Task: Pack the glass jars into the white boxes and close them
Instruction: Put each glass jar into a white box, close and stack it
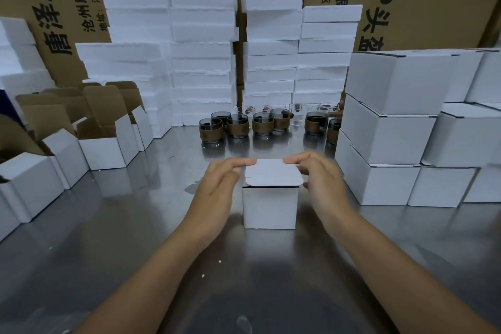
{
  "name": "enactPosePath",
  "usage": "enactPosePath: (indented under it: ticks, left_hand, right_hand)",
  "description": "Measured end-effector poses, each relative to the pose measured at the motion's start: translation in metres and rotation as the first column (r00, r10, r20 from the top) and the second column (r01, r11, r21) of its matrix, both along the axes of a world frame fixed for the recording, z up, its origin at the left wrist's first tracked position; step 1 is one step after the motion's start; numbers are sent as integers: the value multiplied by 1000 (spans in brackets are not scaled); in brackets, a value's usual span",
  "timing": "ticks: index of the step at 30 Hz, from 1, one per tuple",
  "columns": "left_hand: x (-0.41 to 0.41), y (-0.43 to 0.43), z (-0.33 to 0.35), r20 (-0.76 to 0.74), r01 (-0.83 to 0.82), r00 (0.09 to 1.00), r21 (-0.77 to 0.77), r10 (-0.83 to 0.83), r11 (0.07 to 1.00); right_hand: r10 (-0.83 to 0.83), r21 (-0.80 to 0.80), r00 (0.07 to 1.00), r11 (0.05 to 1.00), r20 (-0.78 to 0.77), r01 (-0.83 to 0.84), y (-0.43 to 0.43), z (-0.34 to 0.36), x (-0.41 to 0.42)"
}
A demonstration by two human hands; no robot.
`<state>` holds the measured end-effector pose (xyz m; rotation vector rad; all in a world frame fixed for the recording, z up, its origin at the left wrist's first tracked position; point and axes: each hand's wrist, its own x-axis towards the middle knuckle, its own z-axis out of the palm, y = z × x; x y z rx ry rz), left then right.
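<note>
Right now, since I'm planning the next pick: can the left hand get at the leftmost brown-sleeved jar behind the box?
Probably yes: only bare steel table lies between the left hand and that jar. But its fingers touch the box lid, so it must leave that first.

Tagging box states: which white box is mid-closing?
The lone centre box, lid touched by left hand and right hand; open boxes left, shut stack right.

Small white cardboard box [269, 206] upright on the bench [135, 225], lid flap nearly flat; brown-banded smoky glass jars [238, 126] clustered behind.
</note>
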<state>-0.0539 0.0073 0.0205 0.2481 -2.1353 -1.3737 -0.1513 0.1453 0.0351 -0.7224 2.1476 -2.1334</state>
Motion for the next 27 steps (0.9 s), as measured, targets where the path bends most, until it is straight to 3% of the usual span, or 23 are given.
enactPosePath:
  ticks: [3,6,8,17,22,27]
  left_hand:
    - [3,-6,1,19,29,999,10,-29,1000]
    - [8,-6,2,70,139,989,-89,-133,986]
    - [10,-3,2,131,179,979,-155,-159,972]
    - [6,-4,0,35,56,998,-150,-51,987]
    - [2,0,0,-29,13,999,-72,-16,997]
    - [0,0,-1,-32,19,999,-49,-20,999]
  right_hand:
    - [45,76,999,996,3,-45,5,3,-1]
    - [89,189,990,980,-112,-66,7,-3,1]
    - [109,179,984,980,-141,-83,5,-6,3]
    - [290,212,935,945,-202,-248,10,-4,5]
    - [218,196,936,966,-276,-167,2,-5,10]
    - [239,184,937,963,-257,-195,2,-8,6]
